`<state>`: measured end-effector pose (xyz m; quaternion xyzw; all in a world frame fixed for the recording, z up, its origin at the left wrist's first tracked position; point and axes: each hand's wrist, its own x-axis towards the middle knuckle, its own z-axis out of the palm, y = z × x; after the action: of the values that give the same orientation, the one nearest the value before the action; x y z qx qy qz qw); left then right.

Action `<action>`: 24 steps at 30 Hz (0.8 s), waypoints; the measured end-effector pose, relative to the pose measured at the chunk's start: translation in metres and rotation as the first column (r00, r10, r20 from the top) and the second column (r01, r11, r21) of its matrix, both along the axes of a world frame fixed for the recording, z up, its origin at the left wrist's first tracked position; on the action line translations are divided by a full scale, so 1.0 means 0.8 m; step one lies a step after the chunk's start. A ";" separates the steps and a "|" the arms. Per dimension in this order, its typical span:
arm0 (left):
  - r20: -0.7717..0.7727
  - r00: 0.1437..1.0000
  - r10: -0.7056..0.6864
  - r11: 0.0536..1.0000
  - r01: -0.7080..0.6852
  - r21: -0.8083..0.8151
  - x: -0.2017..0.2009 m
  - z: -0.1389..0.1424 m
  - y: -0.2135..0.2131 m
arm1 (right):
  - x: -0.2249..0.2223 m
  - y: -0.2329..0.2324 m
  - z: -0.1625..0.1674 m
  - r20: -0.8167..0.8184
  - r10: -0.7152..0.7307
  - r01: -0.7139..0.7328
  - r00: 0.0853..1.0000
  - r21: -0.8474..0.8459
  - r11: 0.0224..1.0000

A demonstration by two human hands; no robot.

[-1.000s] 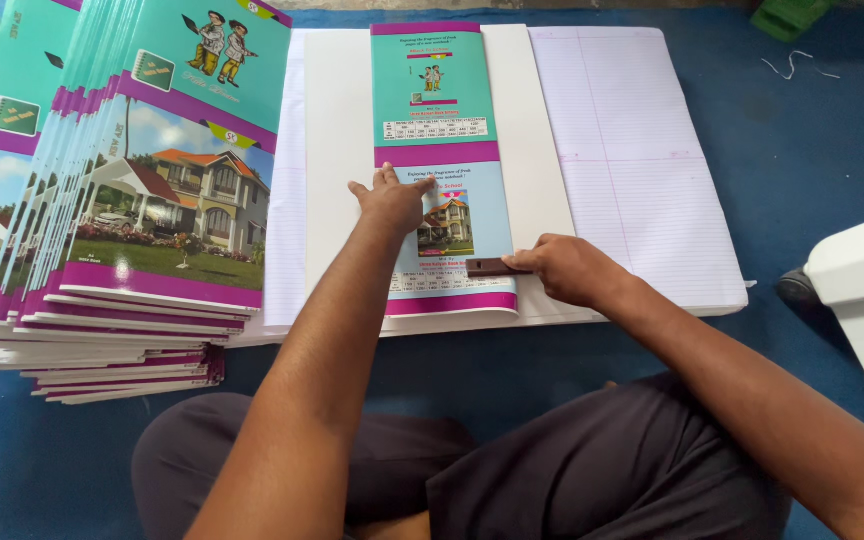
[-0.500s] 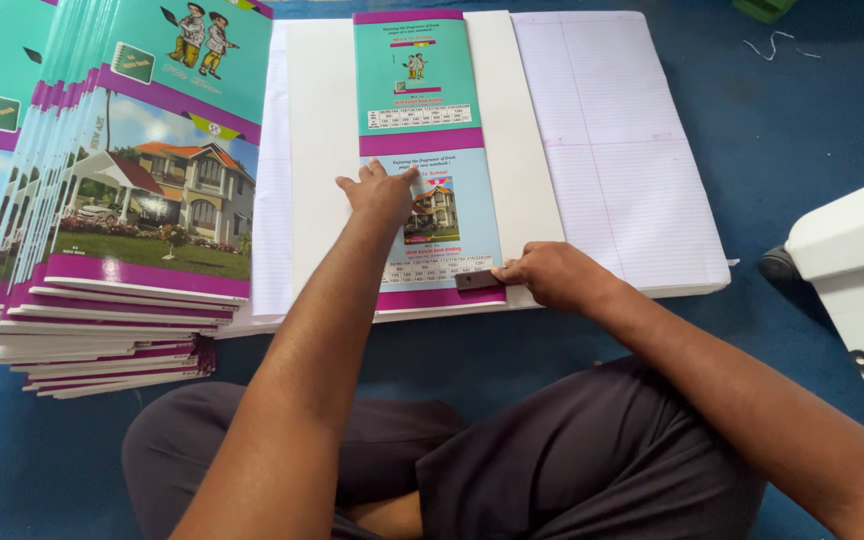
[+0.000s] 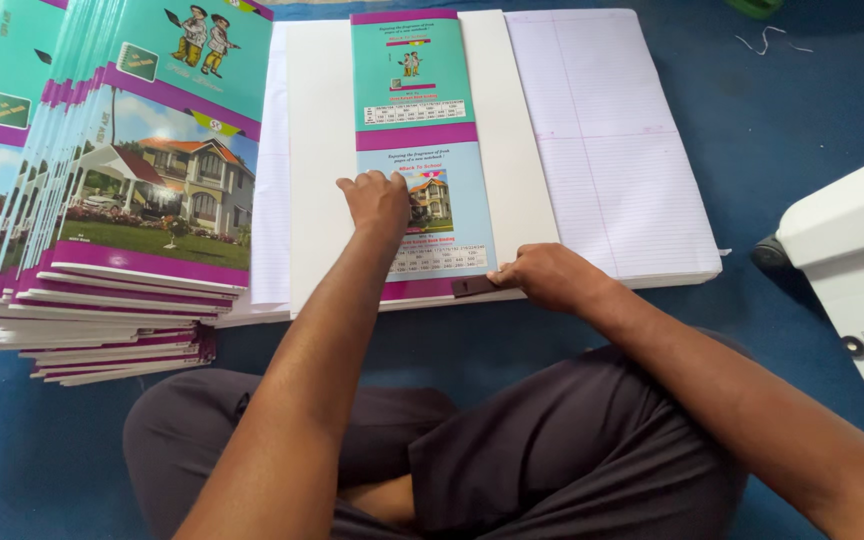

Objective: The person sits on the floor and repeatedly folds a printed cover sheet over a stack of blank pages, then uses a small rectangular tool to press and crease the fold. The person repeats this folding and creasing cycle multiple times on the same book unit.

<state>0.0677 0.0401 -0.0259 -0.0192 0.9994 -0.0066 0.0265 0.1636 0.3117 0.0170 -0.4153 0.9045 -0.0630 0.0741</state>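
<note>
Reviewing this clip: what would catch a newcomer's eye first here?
The fanned stack of notebooks with house-picture covers at the left, then the teal and purple cover strip on white sheets at centre. The left hand presses on that strip, while the right hand holds a small dark tool at its lower edge.

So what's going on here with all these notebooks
A person sits cross-legged on a blue floor, working on an opened notebook cover laid flat over a stack of ruled paper. The left hand presses down on the cover's printed strip, while the right hand holds a small dark flat tool at its near edge. A fanned pile of finished notebooks sits at the left, and a white machine at the right.
</note>
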 end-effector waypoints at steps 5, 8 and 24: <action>-0.080 0.997 -0.016 0.998 0.011 -0.069 0.006 0.001 0.004 | 0.002 0.000 0.001 -0.012 0.024 -0.023 1.000 0.042 0.999; -0.019 1.000 -0.002 0.999 0.003 0.052 0.008 0.007 0.005 | 0.001 0.003 0.002 0.003 0.054 -0.054 0.999 -0.052 0.997; -0.114 0.994 -0.001 0.902 0.050 0.429 0.006 0.024 0.067 | -0.038 0.037 0.035 0.195 -0.450 0.487 0.872 -0.237 0.841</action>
<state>0.0728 0.0939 -0.0069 -0.0002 0.9763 0.2151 -0.0253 0.1331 0.3415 0.0454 -0.1826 0.9535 -0.2331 0.0565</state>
